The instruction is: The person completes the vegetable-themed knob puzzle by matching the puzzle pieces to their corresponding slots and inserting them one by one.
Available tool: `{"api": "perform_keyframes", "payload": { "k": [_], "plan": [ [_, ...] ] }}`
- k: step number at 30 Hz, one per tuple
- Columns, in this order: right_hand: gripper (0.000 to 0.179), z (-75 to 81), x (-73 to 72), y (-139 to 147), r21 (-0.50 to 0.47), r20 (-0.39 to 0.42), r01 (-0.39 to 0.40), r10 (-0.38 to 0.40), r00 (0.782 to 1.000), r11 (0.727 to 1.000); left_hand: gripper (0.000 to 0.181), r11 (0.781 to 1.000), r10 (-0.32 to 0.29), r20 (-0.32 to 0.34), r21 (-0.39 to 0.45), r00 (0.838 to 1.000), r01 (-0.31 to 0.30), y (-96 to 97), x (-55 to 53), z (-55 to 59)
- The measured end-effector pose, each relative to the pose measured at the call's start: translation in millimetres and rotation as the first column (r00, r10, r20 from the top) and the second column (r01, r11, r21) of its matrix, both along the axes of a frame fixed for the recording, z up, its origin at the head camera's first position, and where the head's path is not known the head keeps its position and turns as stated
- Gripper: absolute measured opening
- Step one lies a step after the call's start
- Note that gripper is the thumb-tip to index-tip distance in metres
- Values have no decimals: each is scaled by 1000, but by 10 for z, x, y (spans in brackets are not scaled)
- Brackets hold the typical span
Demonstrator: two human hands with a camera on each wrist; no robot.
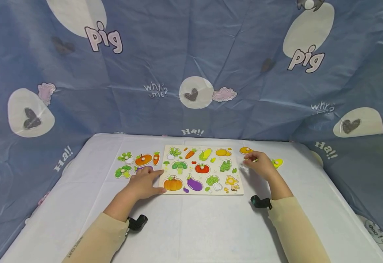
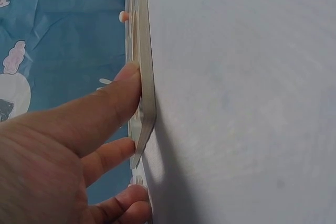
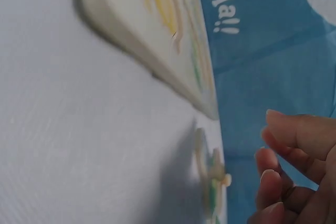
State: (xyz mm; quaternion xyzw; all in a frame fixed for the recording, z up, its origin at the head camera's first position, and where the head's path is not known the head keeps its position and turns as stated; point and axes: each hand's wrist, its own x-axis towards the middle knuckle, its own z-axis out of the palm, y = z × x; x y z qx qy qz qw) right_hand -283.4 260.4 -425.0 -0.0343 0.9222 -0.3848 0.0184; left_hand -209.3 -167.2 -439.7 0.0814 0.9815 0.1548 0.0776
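Note:
A white puzzle board (image 1: 185, 153) printed with vegetables lies flat on the table. My left hand (image 1: 145, 183) touches its near left corner, thumb (image 2: 128, 80) along the near edge and index finger on the left side. Over the table just right of the board, my right hand (image 1: 260, 165) hovers with fingers loosely bent and nothing between the fingertips. Under it lies a pale knobbed piece (image 1: 244, 167), mostly hidden. A potato piece (image 1: 245, 150) sits beyond that hand, and a yellow corn piece (image 1: 278, 162) shows partly behind it.
Left of the board lie several knobbed pieces: a turnip (image 1: 125, 157), a pumpkin (image 1: 139, 160), a carrot (image 1: 156, 159), a broccoli (image 1: 123, 171) and an eggplant partly hidden by the left hand. A blue printed cloth (image 1: 165, 117) hangs behind the white table (image 1: 204, 226).

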Motion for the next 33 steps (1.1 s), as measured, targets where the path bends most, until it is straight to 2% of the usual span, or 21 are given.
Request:
{"api": "perform_keyframes", "payload": {
  "k": [18, 33],
  "plan": [
    [27, -183, -170, 125, 76, 125, 77, -87, 988, 994, 77, 1000, -4, 4, 0, 1000, 4, 19, -1, 8],
    [20, -214, -218, 127, 119, 139, 70, -86, 987, 990, 78, 1000, -3, 6, -5, 1000, 3, 27, -9, 32]
  ]
}}
